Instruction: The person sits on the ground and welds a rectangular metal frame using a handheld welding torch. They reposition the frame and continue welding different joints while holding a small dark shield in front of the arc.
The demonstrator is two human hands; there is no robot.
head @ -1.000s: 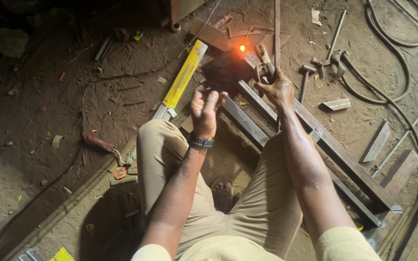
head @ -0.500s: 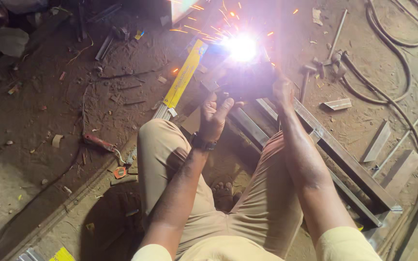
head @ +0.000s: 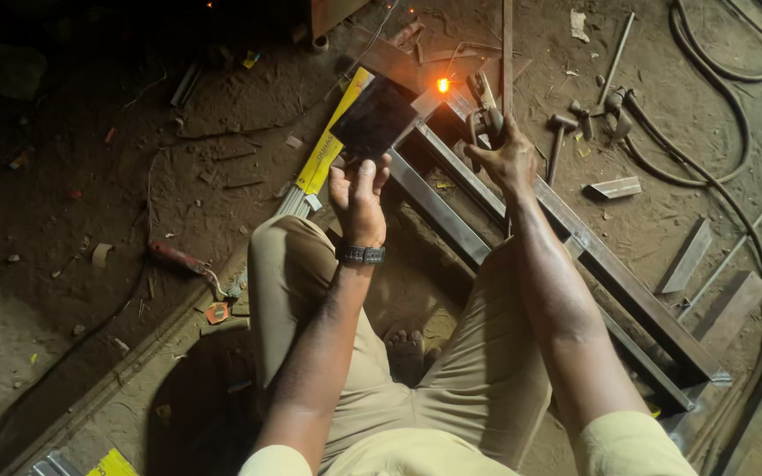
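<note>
Left hand (head: 359,189): fingers grasp the near edge of a dark shield plate (head: 374,117), held tilted between head and weld spot. Right hand (head: 506,159): fingers clenched round the electrode holder (head: 485,110), tip close to the joint.

Change: half a second ago a white arc with flying sparks flared at the joint; now only a small orange glow (head: 442,85) sits there. The arc is out and the spot is cooling. A second ago the same dull glow showed, so this reads as one short tack between two pauses. Both hands are almost where they were; the plate now sits left of the glow rather than over it.

Work: steel frame (head: 566,238), long bars running from the far middle to the near right, lying on the dirt floor (head: 72,264). The glow is at its far end.

Edges and room: yellow level (head: 332,137) just left of the plate. Hammer (head: 558,141) and a short offcut (head: 615,187) right of the right hand. Cable (head: 716,106) loops far right. Red-handled tool (head: 183,260) near left, well apart. Knees bracket the frame; open floor lies mostly to the left.
</note>
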